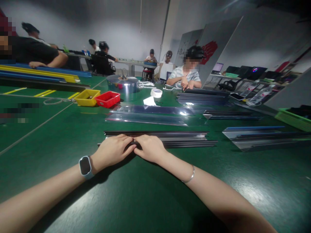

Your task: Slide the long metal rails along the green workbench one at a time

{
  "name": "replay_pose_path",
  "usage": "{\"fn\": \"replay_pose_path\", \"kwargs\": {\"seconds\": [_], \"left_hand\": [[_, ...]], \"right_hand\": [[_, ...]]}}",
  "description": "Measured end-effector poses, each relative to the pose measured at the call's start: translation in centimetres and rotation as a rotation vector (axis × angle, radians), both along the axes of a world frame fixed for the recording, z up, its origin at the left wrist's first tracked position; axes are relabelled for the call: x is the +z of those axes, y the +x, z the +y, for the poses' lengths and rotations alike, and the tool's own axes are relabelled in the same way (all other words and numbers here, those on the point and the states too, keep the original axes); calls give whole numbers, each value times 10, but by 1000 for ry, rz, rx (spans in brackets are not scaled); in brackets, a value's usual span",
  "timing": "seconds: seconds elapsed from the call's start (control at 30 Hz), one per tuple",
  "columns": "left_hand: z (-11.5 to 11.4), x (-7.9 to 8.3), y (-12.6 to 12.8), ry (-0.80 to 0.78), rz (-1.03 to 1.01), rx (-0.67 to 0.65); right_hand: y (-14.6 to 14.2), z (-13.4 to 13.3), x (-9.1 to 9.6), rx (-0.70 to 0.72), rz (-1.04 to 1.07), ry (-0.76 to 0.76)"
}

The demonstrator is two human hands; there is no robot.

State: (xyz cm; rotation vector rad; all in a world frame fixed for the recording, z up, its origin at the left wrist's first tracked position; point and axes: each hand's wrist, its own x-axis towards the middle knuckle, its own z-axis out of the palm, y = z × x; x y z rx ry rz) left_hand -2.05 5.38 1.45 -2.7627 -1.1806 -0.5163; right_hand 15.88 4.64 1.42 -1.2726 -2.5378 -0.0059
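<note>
A long dark channel-shaped profile (pixel 189 143) lies crosswise on the green table in front of me, its inner trough pale. My left hand (pixel 113 150) grips it near its left end, fingers bent over the far side and thumb on the near rail. Beside it, my right hand (pixel 150 148) holds the same profile just left of its middle, the thumbs and fingertips of both hands almost meeting. Whatever lies under the fingertips is hidden. Clear plastic strips (pixel 145 118) lie flat just beyond the profile.
More profiles (pixel 264 137) lie to the right, with others (pixel 201 98) farther back near a seated person (pixel 186 77). A yellow bin (pixel 87 98), a red bin (pixel 108 99), a film roll (pixel 123 85) with scissors (pixel 123 74) and a tape roll (pixel 156 93) stand beyond the strips.
</note>
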Motion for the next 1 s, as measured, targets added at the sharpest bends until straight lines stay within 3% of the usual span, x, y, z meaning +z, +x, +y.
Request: {"fn": "replay_pose_path", "kwargs": {"seconds": [0.73, 1.0], "left_hand": [[-1, -7, 1, 94, 54, 52], [1, -9, 1, 108, 70, 57]], "right_hand": [[0, 1, -7, -11, -15, 97], [0, 2, -7, -18, -34, 66]]}}
